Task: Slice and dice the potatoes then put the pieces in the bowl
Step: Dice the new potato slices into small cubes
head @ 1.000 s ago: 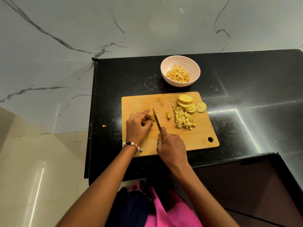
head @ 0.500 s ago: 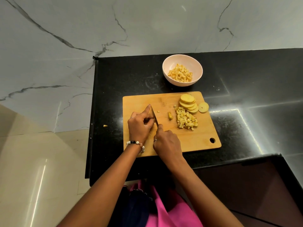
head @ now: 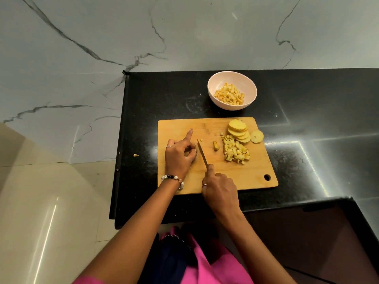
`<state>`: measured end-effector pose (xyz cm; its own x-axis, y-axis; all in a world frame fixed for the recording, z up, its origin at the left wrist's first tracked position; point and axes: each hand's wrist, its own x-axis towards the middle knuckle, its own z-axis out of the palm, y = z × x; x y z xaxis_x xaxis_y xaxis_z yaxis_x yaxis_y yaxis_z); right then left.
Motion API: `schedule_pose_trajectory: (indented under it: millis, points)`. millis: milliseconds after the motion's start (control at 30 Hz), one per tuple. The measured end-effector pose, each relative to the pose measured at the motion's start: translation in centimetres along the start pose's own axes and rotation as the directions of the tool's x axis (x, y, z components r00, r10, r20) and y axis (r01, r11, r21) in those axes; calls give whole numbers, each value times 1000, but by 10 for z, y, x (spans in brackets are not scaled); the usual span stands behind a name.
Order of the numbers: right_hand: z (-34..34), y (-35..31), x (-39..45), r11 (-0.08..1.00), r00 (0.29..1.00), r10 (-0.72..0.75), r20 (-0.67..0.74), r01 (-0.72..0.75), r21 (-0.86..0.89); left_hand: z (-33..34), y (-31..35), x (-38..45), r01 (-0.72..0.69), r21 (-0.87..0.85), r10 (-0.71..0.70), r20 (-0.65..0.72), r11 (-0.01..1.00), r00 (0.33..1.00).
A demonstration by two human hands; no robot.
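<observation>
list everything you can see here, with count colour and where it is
cutting board: one, light wood, on the black counter, hang hole at its near right corner
knife: one, dark blade, on the board between the hands
potato slices: a fanned stack, pale yellow, far right of the board
loose slice: one, pale yellow, overhanging the board's right edge
diced pile: one heap, yellow, on the board in front of the slices
stray piece: one, yellow, between knife and heap
bowl: one, pale pink, behind the board, holding yellow dice
counter: one, black, against a marble wall
scrap: one, yellow, on the counter left of the board
left hand: beaded bracelet, fingers curled on a potato bit, forefinger out
right hand: ring, grips the knife handle
</observation>
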<state>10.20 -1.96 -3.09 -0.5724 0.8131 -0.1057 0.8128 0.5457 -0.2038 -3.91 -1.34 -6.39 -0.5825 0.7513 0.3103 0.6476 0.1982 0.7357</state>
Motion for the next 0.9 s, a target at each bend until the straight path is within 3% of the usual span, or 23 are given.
schedule_pose_trajectory:
  millis: [167,267,400,533,700,900]
  points:
    - [-1,13,2,995,996,47,-72,-40,93,-1,-2,0,-24,1,24,9,1000,1000]
    - [-7,12,1,978,993,23,-114,2,209,-5,-4,0,-7,-86,6,-19,996,1000]
    - [-11,2,0,942,994,-25,-105,59,332,-10,-10,3,159,-260,-191,-102,952,976]
    - [-6,-9,1,964,996,-70,-57,82,254,-12,-10,3,242,-299,-287,-115,923,951]
    - [-1,-22,6,991,999,-47,15,45,125,-10,-9,3,209,-228,-239,-113,951,964]
    - [-2,-5,14,991,997,72,-40,-67,112,-10,-9,3,177,-164,-195,-98,970,976]
